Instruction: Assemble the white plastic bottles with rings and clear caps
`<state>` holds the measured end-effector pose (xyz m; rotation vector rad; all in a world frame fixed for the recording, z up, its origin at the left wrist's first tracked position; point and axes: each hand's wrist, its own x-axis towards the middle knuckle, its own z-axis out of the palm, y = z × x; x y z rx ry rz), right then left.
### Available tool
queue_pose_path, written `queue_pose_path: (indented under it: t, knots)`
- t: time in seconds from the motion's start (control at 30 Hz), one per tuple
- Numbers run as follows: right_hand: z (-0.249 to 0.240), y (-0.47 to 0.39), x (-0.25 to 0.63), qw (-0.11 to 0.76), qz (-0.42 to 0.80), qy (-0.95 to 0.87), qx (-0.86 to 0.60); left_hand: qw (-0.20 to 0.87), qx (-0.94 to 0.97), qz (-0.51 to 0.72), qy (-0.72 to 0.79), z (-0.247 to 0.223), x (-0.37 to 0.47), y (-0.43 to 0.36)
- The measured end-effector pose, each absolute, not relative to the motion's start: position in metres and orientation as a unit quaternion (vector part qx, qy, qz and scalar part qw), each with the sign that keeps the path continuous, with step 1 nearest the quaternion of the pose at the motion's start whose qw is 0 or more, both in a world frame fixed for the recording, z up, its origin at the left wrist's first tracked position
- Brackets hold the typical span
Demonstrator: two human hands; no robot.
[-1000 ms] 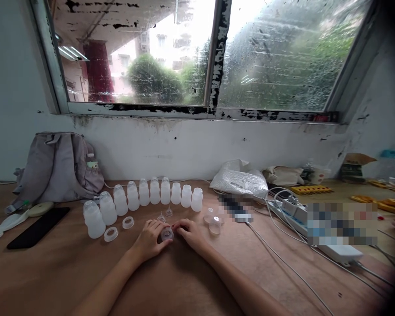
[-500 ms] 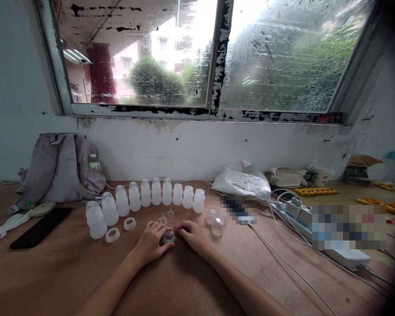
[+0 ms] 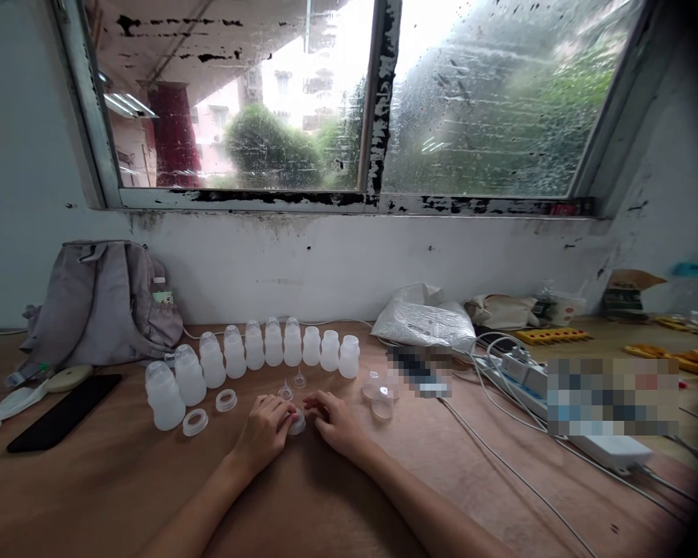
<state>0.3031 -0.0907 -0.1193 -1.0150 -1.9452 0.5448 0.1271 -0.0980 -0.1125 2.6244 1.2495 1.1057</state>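
Observation:
My left hand has its fingertips on a small clear bottle collar, which rests on the table and is partly hidden by the fingers. Just right of it, my right hand hovers with fingers bent and apart, holding nothing that I can see. Two clear bottle teats, a nearer teat and a farther teat, stand beyond the hands. To the left lie two loose collars, one collar closer to me and another collar behind it. Several clear domed caps sit to the right.
Several frosted baby bottles form a curved row behind, those at left with clear caps on. A black phone and grey backpack are at left. Rightward are a plastic bag, a power strip and a white cable.
My left thumb has drawn in from the collar's near side, and the left fingers now reach over it. My right fingers have lifted slightly away. The view has shifted a little.

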Motion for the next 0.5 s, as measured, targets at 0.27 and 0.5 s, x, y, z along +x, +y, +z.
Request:
queue_pose_path:
  t: [0.27,0.5]
  knots:
    - [-0.122,-0.104,0.292,0.427,0.136,-0.819,-0.358,0.287,0.721,0.462,0.429,-0.110,0.140,-0.106]
    - [-0.127,-0.098,0.291,0.422,0.109,-0.779,-0.450,0.472,0.600,0.493,0.417,-0.115,0.151,-0.109]
